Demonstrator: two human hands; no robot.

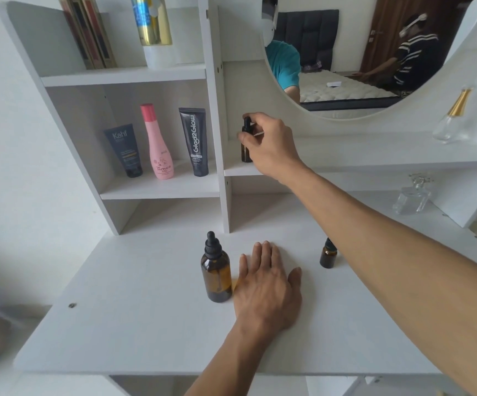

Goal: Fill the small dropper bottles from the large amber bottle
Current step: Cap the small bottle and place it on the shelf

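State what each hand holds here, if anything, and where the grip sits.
The right hand pinches the small amber bottle on the shelf, around its black cap and neck. The left hand lies flat on the desk, holding nothing.

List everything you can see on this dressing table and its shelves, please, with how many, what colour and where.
large amber bottle: 1, brown with black dropper cap, on the tabletop beside the left hand
small dropper bottles: 2, brown with dark caps; one on the tabletop partly behind the right forearm, one on the shelf under the mirror
tubes: 2, dark; Kahf and Glad2Glow, middle shelf
pink bottle: 1, middle shelf, between the tubes
books: several, top shelf
spray can: 1, blue and gold, top shelf
clear glass bottles: 2; gold-capped one by the mirror, another below it
mirror: 1, round, white frame
left hand: flat on the tabletop
right hand: grips the shelf dropper bottle
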